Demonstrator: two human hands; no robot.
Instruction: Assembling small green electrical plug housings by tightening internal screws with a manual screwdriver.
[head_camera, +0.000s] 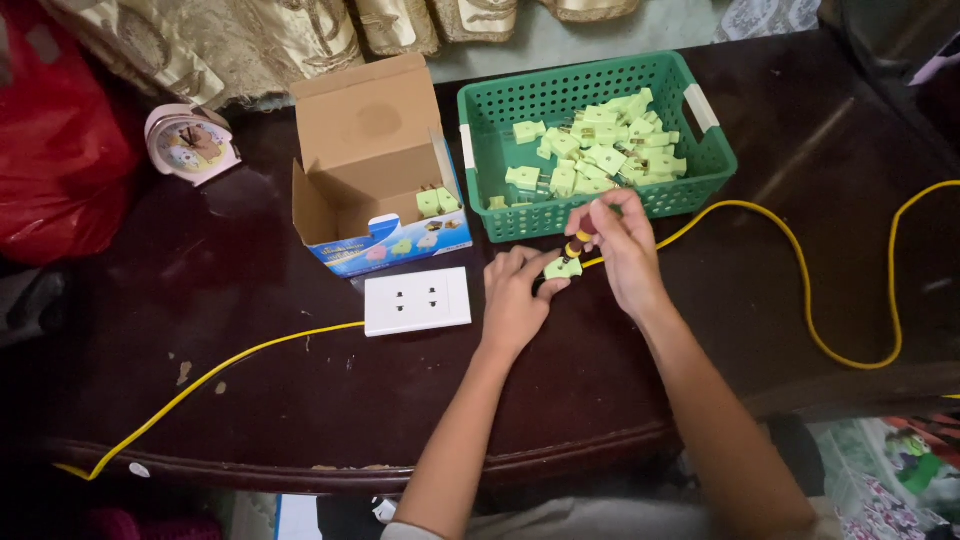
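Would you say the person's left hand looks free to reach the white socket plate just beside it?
Probably not straight away: the left hand is pinning a green plug, though nothing lies between it and the white socket plate.

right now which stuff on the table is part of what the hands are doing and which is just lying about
In use: green plug, small screwdriver, yellow cable, left hand, right hand.
Lying about: green basket, cardboard box, white socket plate, clock, red bag.

One basket (712, 158), one box (370, 130), one clock (190, 142)

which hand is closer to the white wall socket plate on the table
Left. The left hand rests just right of the socket plate; the right hand is farther right, by the green basket.
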